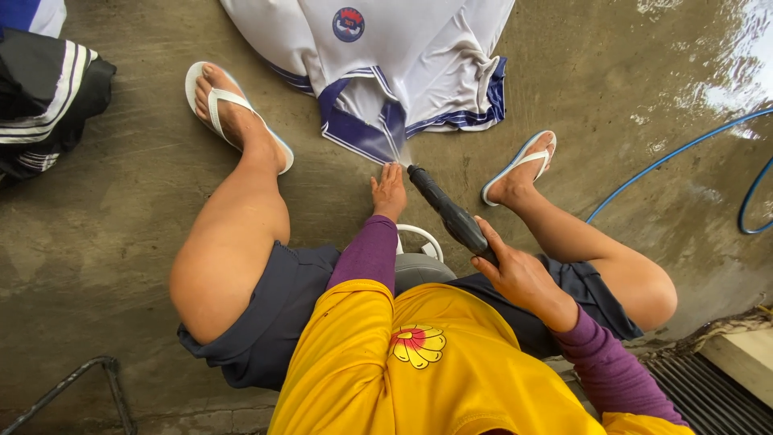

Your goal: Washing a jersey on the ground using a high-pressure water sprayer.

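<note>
Down on the wet concrete floor [121, 242], in the head view, a black spray nozzle [448, 213] is being gripped by the right hand [519, 278], whose fingers are being kept wrapped around its rear end. The nozzle's long axis is being run from that hand up and to the left, so that its tip is being aimed at the blue collar of a white shirt [386, 64] spread on the floor towards the upper edge of the picture. A thin spray can be made out between tip and collar. The left hand [390, 192] is being laid flat and open on the floor, fingers stretched forward, just beside the nozzle's tip and just short of the collar; nothing is being held by it, and it is the nearer hand to the shirt. A blue hose [676, 153] is being left curved along the floor's right side, and a dark striped garment [44, 105] is lying at the left edge.
</note>
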